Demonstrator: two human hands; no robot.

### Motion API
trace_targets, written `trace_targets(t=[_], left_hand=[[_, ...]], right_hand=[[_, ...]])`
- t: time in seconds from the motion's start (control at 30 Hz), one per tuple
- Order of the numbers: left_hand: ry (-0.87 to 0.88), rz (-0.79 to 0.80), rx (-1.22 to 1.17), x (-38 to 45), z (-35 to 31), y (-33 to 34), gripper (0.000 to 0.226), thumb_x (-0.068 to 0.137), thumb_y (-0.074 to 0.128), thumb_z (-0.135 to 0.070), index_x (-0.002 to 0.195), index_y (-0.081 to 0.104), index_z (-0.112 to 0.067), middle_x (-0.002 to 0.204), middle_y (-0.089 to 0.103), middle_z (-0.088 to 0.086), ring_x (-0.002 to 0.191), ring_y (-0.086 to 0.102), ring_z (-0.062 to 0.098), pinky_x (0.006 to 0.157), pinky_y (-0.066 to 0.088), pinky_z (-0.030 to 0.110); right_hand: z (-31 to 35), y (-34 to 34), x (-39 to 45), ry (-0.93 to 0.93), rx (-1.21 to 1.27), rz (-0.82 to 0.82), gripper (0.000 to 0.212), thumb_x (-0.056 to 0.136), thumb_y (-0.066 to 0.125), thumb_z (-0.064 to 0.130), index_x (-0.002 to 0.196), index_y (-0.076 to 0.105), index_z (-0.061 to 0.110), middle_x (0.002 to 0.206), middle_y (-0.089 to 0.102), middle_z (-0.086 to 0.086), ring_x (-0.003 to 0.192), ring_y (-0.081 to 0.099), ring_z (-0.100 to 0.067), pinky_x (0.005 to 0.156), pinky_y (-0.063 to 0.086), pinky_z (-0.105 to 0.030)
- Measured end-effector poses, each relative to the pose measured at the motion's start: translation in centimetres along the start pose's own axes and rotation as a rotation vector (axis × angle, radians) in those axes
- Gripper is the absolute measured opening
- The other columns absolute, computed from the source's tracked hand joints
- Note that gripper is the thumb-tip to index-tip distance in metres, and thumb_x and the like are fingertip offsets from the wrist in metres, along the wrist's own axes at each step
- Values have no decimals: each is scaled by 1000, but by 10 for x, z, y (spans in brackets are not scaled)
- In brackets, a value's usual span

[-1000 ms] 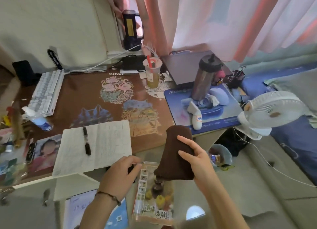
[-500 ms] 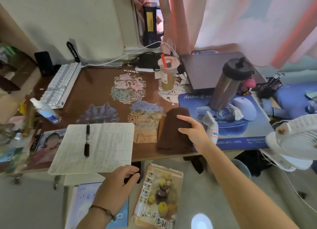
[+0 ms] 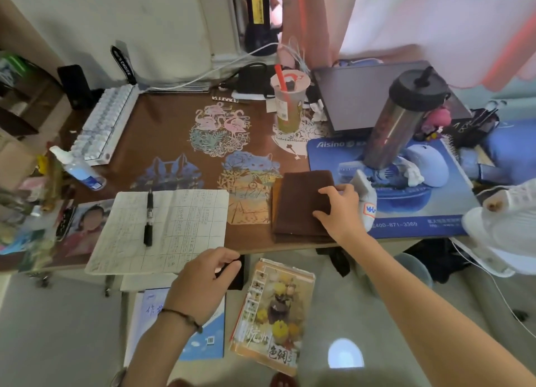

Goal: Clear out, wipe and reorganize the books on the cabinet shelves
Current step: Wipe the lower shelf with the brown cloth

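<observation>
Head view: right hand [image 3: 343,209] rests open on brown cloth [image 3: 301,202]; left hand's [image 3: 200,282] grip unclear.

Two books [image 3: 274,317] lie below the table [image 3: 174,119]. On it: one brown cloth [image 3: 298,204], one pen [image 3: 148,218], one keyboard [image 3: 104,128], two drink cups [image 3: 288,105]

On the brown desk [image 3: 174,119] in front of you, a white keyboard [image 3: 104,125] lies at the back left, with a clear spray bottle with a blue label [image 3: 78,169] just beside its near end. A black pen [image 3: 148,217] rests on the white gridded sheet of paper [image 3: 179,227] at the desk's front edge. To your right, a steel tumbler with a black lid [image 3: 400,119] and a pale blue computer mouse [image 3: 429,164] sit on the blue mouse pad [image 3: 435,209], a plastic drink cup with a red straw [image 3: 288,105] stands behind them, and a white fan [image 3: 507,221] is at the far right.
</observation>
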State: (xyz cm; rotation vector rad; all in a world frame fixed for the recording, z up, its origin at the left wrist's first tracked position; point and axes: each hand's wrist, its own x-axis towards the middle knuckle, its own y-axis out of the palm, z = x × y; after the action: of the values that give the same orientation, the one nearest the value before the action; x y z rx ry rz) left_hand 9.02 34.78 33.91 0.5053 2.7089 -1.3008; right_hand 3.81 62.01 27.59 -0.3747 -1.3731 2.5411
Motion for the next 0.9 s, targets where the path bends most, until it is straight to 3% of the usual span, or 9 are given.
trace_targets(t=[0.17,0.27,0.4,0.47,0.67,0.73,0.9], left_hand=[[6,-2,45,3,-4,-2,17,93,51,-32,107,60,-29,103,59,-15,98,54,3,83,41,18],[5,-15,80,1,-3,-5,17,94,49,-35,108,58,-31,105,58,-16,99,53,4,85,43,21],[-18,-26,101,-7,3,-10,21,94,48,-37,111,57,-29,110,57,-13,98,52,5,83,44,21],[-37,-26,118,-17,10,-14,22,94,48,-37,112,57,-27,113,58,-10,98,54,7,84,46,22],[-81,8,114,-54,44,-21,23,94,50,-32,113,61,-24,112,61,-9,101,56,8,87,43,21],[-93,14,112,-63,58,-22,21,94,49,-34,110,61,-26,111,61,-10,101,55,7,85,41,21],[-94,84,98,-73,89,-28,20,94,48,-34,110,60,-28,111,59,-11,105,55,9,87,43,25]], right_hand=[[5,-14,-10,-89,-342,-65,37,91,58,34,122,52,16,125,46,-9,116,40,-28,94,43,-41],[10,-23,-31,-150,-333,-141,28,93,53,32,114,58,14,115,54,-8,109,47,-27,87,44,-39],[17,-13,-82,-269,-299,-211,13,83,66,24,84,64,11,83,58,-6,77,55,-29,61,43,-36],[20,2,-112,-306,-306,-193,13,75,74,20,76,63,12,74,56,-4,68,56,-28,54,43,-34],[21,45,-170,-233,-319,-36,16,76,74,28,83,67,16,77,60,1,68,58,-19,56,46,-30],[22,52,-178,-210,-306,-30,18,74,77,27,83,67,14,75,60,0,65,58,-20,53,46,-30],[34,68,-198,-117,-264,-42,21,84,66,26,99,66,12,87,63,-2,77,60,-22,62,49,-33]])
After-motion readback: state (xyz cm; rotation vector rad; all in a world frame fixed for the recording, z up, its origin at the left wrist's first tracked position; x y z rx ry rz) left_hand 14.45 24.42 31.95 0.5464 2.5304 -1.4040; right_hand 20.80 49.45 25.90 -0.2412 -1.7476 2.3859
